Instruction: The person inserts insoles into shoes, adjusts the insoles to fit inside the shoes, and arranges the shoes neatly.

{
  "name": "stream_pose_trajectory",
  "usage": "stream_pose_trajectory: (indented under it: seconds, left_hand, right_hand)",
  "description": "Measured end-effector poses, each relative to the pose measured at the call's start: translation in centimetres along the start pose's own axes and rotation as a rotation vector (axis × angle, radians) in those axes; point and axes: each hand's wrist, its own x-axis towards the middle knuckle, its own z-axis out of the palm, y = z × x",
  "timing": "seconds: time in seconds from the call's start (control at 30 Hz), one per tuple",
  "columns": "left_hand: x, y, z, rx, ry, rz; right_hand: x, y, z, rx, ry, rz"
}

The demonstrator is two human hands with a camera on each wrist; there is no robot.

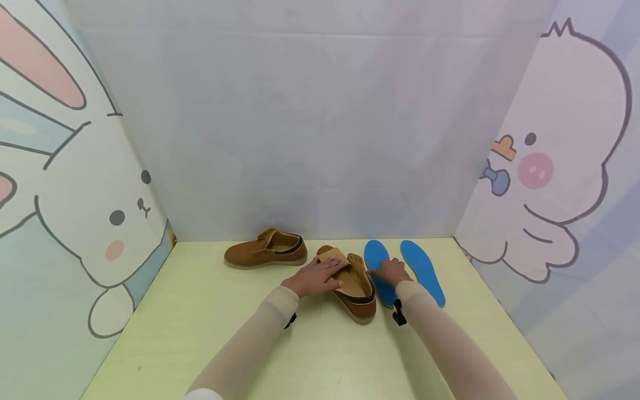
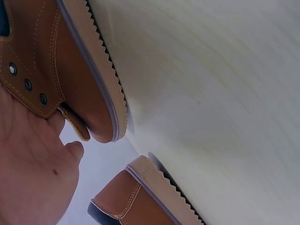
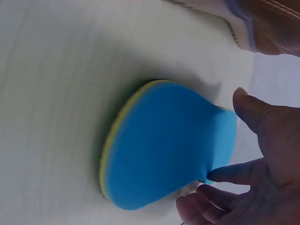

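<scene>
While the left hand (image 1: 315,278) lies over the tongue (image 1: 333,254) of the brown leather-look lace-up shoe (image 1: 356,282) (can't tell if it's gripping), the right hand (image 1: 393,272) is nearer the long blue insole with a yellow edge (image 3: 161,145). That's right under it, long axis running from beyond the fingers back toward the wrist. Thumb's spread wide, index touching the insole's edge, nothing pinched; shoe's just left.

room: front-left table (image 1: 165,328) | obstacles: nearer shoe (image 1: 355,289), back wall (image 1: 300,139)
</scene>
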Motion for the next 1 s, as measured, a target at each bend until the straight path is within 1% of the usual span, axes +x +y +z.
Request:
stream_pose_trajectory:
  seconds: [0.1,0.2,0.3,0.37,0.43,0.57,0.67,0.8,0.9,1.0]
  left_hand:
    - [-0.1,0.0,0.0,0.009,0.004,-0.002]
    - [-0.1,0.1,-0.1,0.011,0.010,-0.001]
    - [-0.1,0.2,-0.1,-0.006,0.012,0.001]
    - [-0.1,0.1,0.0,-0.021,0.009,-0.009]
    - [-0.2,0.2,0.0,-0.030,0.012,-0.017]
    - [-0.1,0.5,0.2,-0.044,0.028,-0.029]
    - [-0.1,0.7,0.3,-0.052,0.033,-0.029]
    - [-0.1,0.7,0.4,-0.053,0.022,-0.035]
    - [-0.1,0.6,0.4,-0.054,0.017,-0.040]
    - [-0.1,0.5,0.4,-0.044,0.016,-0.046]
  right_hand:
    - [0.0,0.3,0.5,-0.012,0.018,-0.004]
    - [-0.1,0.4,0.6,-0.008,0.038,-0.032]
    - [-0.4,0.2,0.2,-0.013,0.024,-0.067]
    - [-0.4,0.2,0.1,-0.021,0.018,-0.070]
    - [-0.4,0.3,0.3,-0.005,0.023,-0.046]
    - [-0.1,0.9,1.2,0.011,0.056,0.038]
    - [0.2,1.1,1.7,-0.006,0.064,0.073]
    - [0.4,1.2,1.9,-0.001,0.070,0.067]
    - [0.3,1.0,1.7,0.025,0.090,0.042]
    - [0.1,0.7,1.4,0.052,0.102,0.035]
